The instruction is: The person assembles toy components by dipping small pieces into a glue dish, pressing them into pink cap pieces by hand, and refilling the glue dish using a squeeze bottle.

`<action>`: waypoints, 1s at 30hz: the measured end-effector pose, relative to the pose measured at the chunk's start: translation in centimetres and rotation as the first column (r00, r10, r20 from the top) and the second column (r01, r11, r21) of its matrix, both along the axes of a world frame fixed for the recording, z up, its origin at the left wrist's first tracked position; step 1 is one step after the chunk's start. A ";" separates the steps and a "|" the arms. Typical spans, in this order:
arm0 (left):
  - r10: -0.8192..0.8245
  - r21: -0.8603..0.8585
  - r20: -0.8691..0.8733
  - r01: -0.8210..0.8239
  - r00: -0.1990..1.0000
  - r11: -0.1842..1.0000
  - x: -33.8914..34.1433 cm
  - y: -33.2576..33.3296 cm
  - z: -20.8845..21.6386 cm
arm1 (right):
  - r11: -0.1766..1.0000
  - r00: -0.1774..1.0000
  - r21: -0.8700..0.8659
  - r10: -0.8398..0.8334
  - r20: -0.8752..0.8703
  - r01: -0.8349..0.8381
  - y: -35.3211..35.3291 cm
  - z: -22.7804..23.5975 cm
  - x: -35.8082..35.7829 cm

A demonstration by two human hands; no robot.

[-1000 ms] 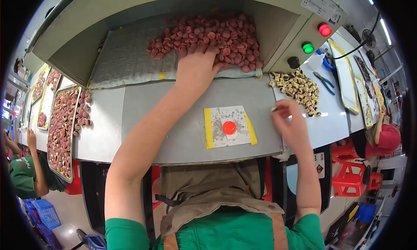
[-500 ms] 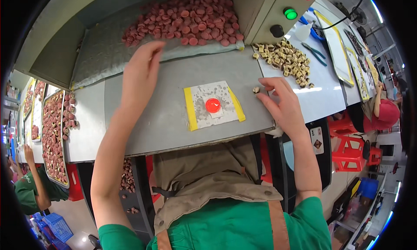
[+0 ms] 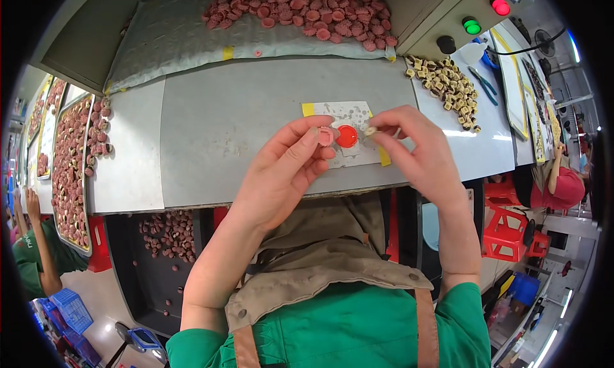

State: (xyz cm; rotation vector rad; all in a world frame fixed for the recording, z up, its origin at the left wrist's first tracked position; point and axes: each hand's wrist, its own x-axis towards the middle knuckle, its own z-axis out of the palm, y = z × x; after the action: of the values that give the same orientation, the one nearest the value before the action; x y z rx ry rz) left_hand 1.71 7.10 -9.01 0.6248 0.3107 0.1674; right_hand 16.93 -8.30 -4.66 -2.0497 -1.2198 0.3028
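Note:
Between the fingertips of my left hand point(image 3: 281, 163) is a small pink ridged cup point(image 3: 325, 136), its hollow side showing. My right hand point(image 3: 425, 154) pinches a little cream-and-dark block point(image 3: 370, 131) between thumb and fingers. The two pieces are apart, with a glossy red disc point(image 3: 347, 136) showing between them. That disc sits on a spotted white sheet point(image 3: 339, 108) edged with yellow tape on the grey tabletop, and my hands partly cover the sheet.
Pink cups point(image 3: 307, 10) are heaped on a grey-green cloth point(image 3: 166, 42) at the back. Cream-and-dark blocks point(image 3: 448, 86) lie back right, near pliers point(image 3: 484, 86) and a panel with lit buttons point(image 3: 472, 26). Left stands a tray of filled pieces point(image 3: 69, 163); a black bin point(image 3: 150, 278) sits below.
From the pink heap, my left hand has come back to the middle with a cup. My right hand has moved left toward it with the block. The view has shifted.

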 end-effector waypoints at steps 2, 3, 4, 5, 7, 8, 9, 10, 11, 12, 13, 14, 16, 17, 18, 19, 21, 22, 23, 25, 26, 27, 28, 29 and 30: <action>0.007 -0.023 0.009 -0.007 1.000 1.000 0.0 0.0 0.1 | 0.997 0.997 0.020 0.077 0.019 -0.077 0.8 -0.3 -0.7; 0.018 -0.041 0.020 -0.017 1.000 0.999 0.0 0.0 0.1 | 0.993 0.986 -0.015 0.121 0.115 -0.120 1.2 -0.7 -0.7; 0.013 -0.044 0.018 -0.012 1.000 0.999 -0.1 0.1 0.0 | 0.986 0.964 -0.054 0.167 0.208 -0.159 1.5 -0.9 -0.7; 0.009 -0.036 0.035 -0.008 0.999 0.999 -0.1 0.1 -0.2 | 0.986 0.965 -0.059 0.165 0.205 -0.157 1.8 -1.0 -0.7; 0.002 -0.034 0.050 -0.001 0.999 0.999 -0.3 0.0 -0.5 | 0.987 0.950 -0.068 0.157 0.271 -0.143 2.1 -1.2 -0.9; 0.018 -0.028 0.052 -0.017 0.998 0.999 -0.4 0.0 -0.5 | 0.987 0.950 -0.073 0.158 0.269 -0.143 2.3 -1.3 -1.0; 0.034 -0.022 0.054 -0.033 0.998 0.999 -0.4 0.0 -0.5 | 0.985 0.941 -0.060 0.171 0.291 -0.160 2.4 -1.3 -1.0; 0.035 -0.026 0.054 -0.034 0.998 0.999 -0.4 0.0 -0.4 | 0.983 0.932 -0.046 0.184 0.312 -0.178 2.4 -1.4 -1.0; 0.052 -0.035 0.037 -0.051 0.998 0.998 -0.4 0.0 -0.2 | 0.983 0.932 -0.050 0.184 0.311 -0.177 2.3 -1.3 -1.1; 0.069 -0.043 0.020 -0.069 0.997 0.997 -0.4 -0.1 -0.2 | 0.981 0.928 -0.076 0.191 0.320 -0.176 2.2 -1.1 -1.0; 0.069 -0.046 0.019 -0.068 0.997 0.997 -0.4 -0.1 -0.3 | 0.979 0.923 -0.101 0.199 0.328 -0.176 2.1 -1.1 -1.0; 0.077 -0.050 0.032 -0.075 0.997 0.996 -0.4 -0.1 -0.4 | 0.979 0.923 -0.101 0.198 0.329 -0.174 2.1 -1.1 -1.0; 0.083 -0.054 0.045 -0.081 0.995 0.995 -0.5 0.1 -0.9 | 0.983 0.911 -0.087 0.184 0.369 -0.163 2.2 -1.0 -1.0; 0.039 -0.075 0.136 -0.029 0.990 0.997 -0.6 0.4 -1.6 | 0.983 0.911 -0.086 0.183 0.369 -0.163 2.3 -1.1 -1.0; -0.003 -0.090 0.226 0.024 0.974 0.996 -0.7 0.6 -1.9 | 0.983 0.902 -0.089 0.182 0.391 -0.159 2.4 -1.3 -1.1; -0.003 -0.088 0.227 0.024 0.974 0.996 -0.7 0.5 -1.7 | 0.983 0.893 -0.092 0.180 0.412 -0.156 2.4 -1.4 -1.1; 0.028 0.017 0.059 -0.029 0.998 0.999 -0.6 0.1 -0.7 | 0.982 0.898 -0.093 0.186 0.398 -0.162 2.1 -1.4 -1.1; 0.030 0.019 0.060 -0.031 0.998 0.999 -0.5 0.0 -0.5 | 0.981 0.903 -0.096 0.192 0.384 -0.167 2.0 -1.4 -1.2; 0.061 -0.010 0.052 -0.061 0.997 0.998 -0.4 -0.2 -0.2 | 0.981 0.903 -0.093 0.191 0.386 -0.168 1.8 -1.3 -1.2; 0.093 -0.035 0.046 -0.092 0.995 0.995 -0.5 -0.2 -0.1 | 0.986 0.915 -0.078 0.168 0.367 -0.150 1.7 -1.4 -1.2; 0.065 -0.040 0.066 -0.062 0.996 0.997 -0.7 -0.1 -0.3 | 0.986 0.914 -0.076 0.167 0.370 -0.150 1.7 -1.4 -1.2; 0.037 -0.044 0.086 -0.033 0.996 0.998 -0.8 0.0 -0.5 | 0.988 0.932 -0.052 0.156 0.328 -0.147 1.7 -1.5 -1.1; 0.037 -0.042 0.089 -0.034 0.995 0.999 -0.8 0.1 -0.6 | 0.989 0.947 -0.027 0.146 0.286 -0.145 1.7 -1.6 -1.0; 0.022 -0.036 0.087 -0.019 0.996 0.999 -0.8 0.1 -0.8 | 0.989 0.946 -0.025 0.147 0.290 -0.146 1.6 -1.9 -0.9; 0.007 -0.030 0.084 -0.005 0.996 1.000 -0.8 0.2 -0.8 | 0.994 0.982 0.008 0.104 0.160 -0.107 1.5 -2.1 -0.9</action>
State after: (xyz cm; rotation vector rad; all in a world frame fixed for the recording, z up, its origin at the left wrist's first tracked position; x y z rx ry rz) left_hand 0.93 7.31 -9.85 0.5857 0.2334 0.1940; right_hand 15.99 -6.85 -6.77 -2.0298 -1.4264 0.1799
